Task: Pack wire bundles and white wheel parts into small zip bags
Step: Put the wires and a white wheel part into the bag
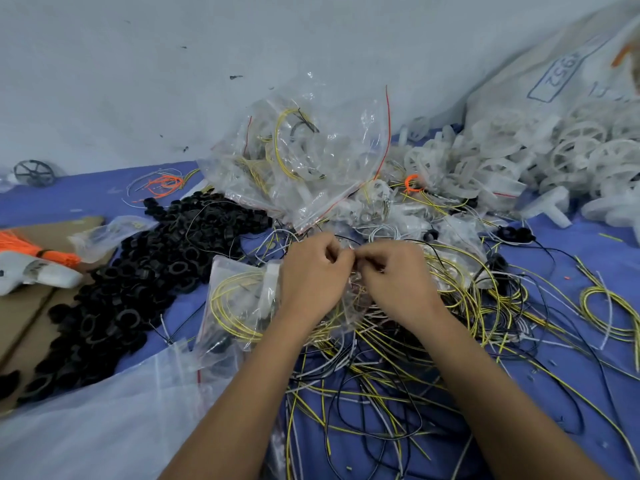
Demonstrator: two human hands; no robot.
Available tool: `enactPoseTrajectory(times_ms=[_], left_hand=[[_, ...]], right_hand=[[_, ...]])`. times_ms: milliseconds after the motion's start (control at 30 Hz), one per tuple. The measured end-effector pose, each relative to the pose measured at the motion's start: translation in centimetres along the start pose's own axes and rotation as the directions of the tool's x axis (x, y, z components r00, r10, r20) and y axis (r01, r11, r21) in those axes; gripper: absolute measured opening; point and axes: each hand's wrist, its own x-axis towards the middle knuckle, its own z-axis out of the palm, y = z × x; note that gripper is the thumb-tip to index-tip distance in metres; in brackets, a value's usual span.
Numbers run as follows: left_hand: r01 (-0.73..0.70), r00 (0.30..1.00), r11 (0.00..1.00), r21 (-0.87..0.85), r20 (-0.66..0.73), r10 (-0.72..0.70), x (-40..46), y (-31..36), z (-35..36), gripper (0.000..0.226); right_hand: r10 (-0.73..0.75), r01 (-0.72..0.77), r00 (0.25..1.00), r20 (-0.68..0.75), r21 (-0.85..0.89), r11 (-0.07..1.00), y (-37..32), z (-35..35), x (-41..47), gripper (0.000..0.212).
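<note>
My left hand (313, 271) and my right hand (394, 275) meet at the middle of the blue mat, fingers curled, pinching the top edge of a small clear zip bag (356, 289) that lies mostly hidden beneath them. Loose yellow, black and white wires (381, 375) are heaped under and in front of my hands. A filled zip bag with yellow wires (239, 306) lies just left of my left hand. Behind my hands sits a heap of packed zip bags (304, 157). White wheel parts (519, 164) pile up at the far right.
A mound of black rings (145, 271) covers the left of the mat. Orange ties (38, 249) and a white tool (38, 275) lie on cardboard (20, 313) at far left. A large clear bag (104, 410) lies near left; a big printed sack (561, 74) holds wheels far right.
</note>
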Motion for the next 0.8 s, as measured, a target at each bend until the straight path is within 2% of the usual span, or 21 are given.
enactPoseTrajectory(times_ms=[100, 267, 333, 433, 533, 633, 700, 800], left_hand=[[-0.048, 0.994, 0.993, 0.107, 0.101, 0.038, -0.4, -0.1, 1.0, 0.023], [-0.09, 0.975, 0.979, 0.182, 0.219, 0.049, -0.4, -0.2, 1.6, 0.022], [-0.068, 0.979, 0.982, 0.177, 0.2, 0.032, -0.3, 0.0, 1.4, 0.022], [-0.052, 0.995, 0.979, 0.196, 0.098, 0.033, -0.2, 1.5, 1.6, 0.022], [-0.075, 0.994, 0.983, 0.165, 0.094, 0.06, 0.1, 4.6, 3.2, 0.021], [-0.162, 0.979, 0.982, 0.096, 0.142, 0.147, 0.6, 8.3, 5.8, 0.022], [-0.205, 0.967, 0.978, 0.047, 0.16, 0.195, 0.9, 10.6, 7.9, 0.023], [-0.238, 0.958, 0.971, 0.024, 0.173, 0.231, 1.1, 12.8, 10.8, 0.022]], right_hand=[[0.169, -0.172, 0.965, -0.201, 0.006, 0.985, 1.2, -1.4, 1.6, 0.024], [0.161, -0.212, 0.935, -0.317, -0.136, 0.968, 3.4, -5.0, 4.3, 0.019], [0.152, -0.232, 0.917, -0.368, -0.183, 0.956, 4.4, -7.0, 4.9, 0.02], [0.179, -0.304, 0.886, -0.429, -0.244, 0.921, 6.8, -10.0, 5.1, 0.02], [0.301, -0.461, 0.852, -0.428, -0.341, 0.819, 9.7, -12.4, 5.1, 0.025], [0.489, -0.633, 0.766, -0.417, -0.36, 0.685, 11.9, -13.5, 4.9, 0.04], [0.547, -0.678, 0.728, -0.413, -0.32, 0.661, 13.2, -14.1, 5.0, 0.049], [0.613, -0.692, 0.718, -0.328, -0.246, 0.679, 14.9, -14.4, 5.4, 0.051]])
